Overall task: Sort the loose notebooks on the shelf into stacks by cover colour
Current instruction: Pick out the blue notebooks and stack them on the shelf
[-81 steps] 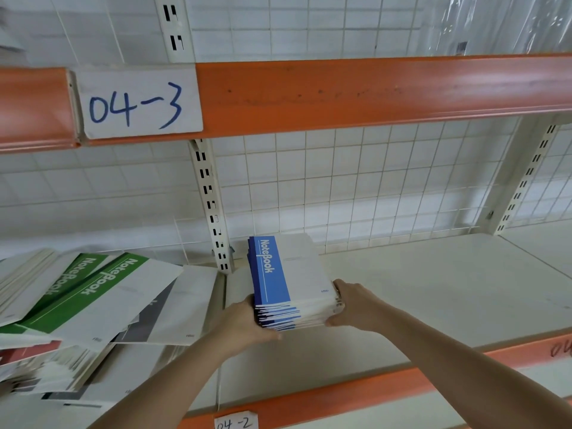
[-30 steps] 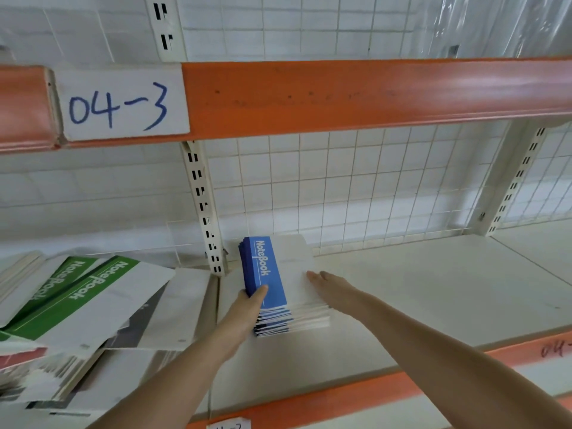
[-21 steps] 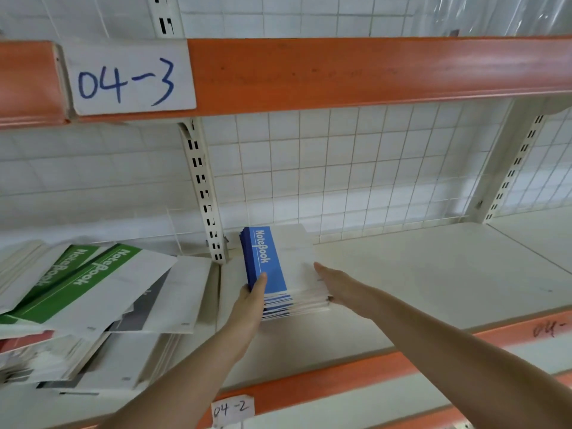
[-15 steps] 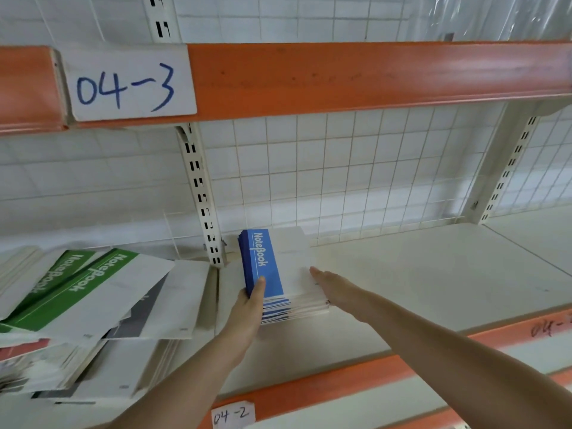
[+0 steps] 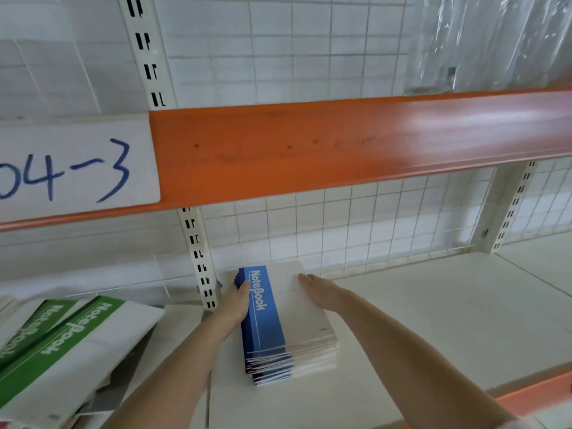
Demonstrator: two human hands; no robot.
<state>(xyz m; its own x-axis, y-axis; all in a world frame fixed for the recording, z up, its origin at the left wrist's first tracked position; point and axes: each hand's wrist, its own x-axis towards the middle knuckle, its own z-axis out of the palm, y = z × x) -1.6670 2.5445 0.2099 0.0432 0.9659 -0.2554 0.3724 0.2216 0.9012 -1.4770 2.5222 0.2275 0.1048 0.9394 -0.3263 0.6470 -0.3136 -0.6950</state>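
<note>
**Blue stack squared up at the back of the shelf**

The blue stack (image 5: pixel 278 323) sat on the white shelf (image 5: pixel 433 320), pushed back close to the wire grid (image 5: pixel 371 230), just right of the slotted upright (image 5: pixel 201 261). The left hand (image 5: pixel 233 308) lay flat along the stack's blue spine side, fingers straight and pressed against it. The right hand (image 5: pixel 318 291) rested on the top cover near the far edge, fingers out straight too, not curled round anything. Off to the left, green notebooks (image 5: pixel 62 342) lay in a loose, tilted pile. Overhead ran the orange beam (image 5: pixel 340 150) with a "04-3" label (image 5: pixel 71 168).
</note>
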